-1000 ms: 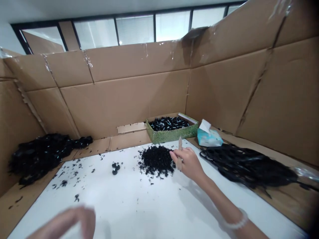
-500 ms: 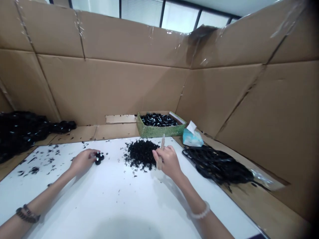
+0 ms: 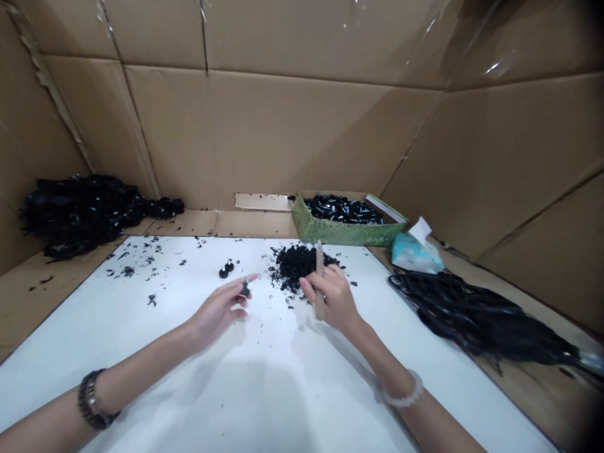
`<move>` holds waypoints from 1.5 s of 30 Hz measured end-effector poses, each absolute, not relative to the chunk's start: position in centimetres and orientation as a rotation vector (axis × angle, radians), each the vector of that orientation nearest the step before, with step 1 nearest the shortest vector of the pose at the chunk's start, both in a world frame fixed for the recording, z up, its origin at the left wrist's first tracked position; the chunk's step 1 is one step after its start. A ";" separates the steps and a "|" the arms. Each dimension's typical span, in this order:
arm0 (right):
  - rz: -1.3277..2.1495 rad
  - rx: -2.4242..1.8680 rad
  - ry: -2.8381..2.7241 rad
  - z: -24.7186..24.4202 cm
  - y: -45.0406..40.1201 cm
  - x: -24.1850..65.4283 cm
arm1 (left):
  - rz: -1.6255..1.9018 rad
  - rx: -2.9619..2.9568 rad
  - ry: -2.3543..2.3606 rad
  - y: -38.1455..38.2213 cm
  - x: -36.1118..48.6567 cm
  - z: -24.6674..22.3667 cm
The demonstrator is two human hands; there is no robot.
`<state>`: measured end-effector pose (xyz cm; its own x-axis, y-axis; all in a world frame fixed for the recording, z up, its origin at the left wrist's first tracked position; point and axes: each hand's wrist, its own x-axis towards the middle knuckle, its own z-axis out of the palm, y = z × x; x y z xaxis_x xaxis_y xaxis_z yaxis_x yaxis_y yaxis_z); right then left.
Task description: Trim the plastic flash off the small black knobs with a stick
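Note:
My left hand [image 3: 219, 314] is closed around a small black round part [image 3: 245, 289] with a pale pin on it, held at the fingertips above the white tabletop [image 3: 202, 390]. Beyond it stand a few similar black parts [image 3: 226, 269] with pale pins. In my right hand [image 3: 336, 296] is a slim craft knife [image 3: 319, 283], its beige handle seemingly wrapped and its narrow tip pointing up and away. Just behind that hand lies a heap of small black rings and scraps [image 3: 290, 264], partly covered by the fingers.
A green box [image 3: 349, 234] full of black parts with pale pins stands at the back. To its right are a tissue pack [image 3: 415, 255] and long black strips [image 3: 481, 321]. A shiny black pile [image 3: 89, 211] lies far left, with cardboard walls [image 3: 292, 132] around.
My left hand has moved right, away from the group of black parts, carrying one of them. My right hand still grips the knife near the heap. The view has tilted down and turned left.

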<state>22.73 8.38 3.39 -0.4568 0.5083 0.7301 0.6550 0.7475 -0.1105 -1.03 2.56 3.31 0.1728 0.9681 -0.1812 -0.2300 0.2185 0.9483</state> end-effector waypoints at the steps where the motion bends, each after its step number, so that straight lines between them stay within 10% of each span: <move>1: -0.207 -0.841 -2.142 3.3 8.0 22.2 | 1.024 0.843 0.928 1.9 0.1 2.8; 26: 0.197 -0.475 -1.984 0.2 4.2 19.2 | 1.032 0.850 0.937 -0.3 1.6 0.5; 45: -0.117 -0.170 -2.107 -0.8 3.1 19.1 | 1.062 0.856 1.048 -0.3 1.7 0.2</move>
<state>19.12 3.08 -0.75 -0.5096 0.0742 0.8572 0.1688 0.9855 0.0150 1.74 -0.29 0.17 0.1359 0.9588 -0.2493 -0.2624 0.2775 0.9242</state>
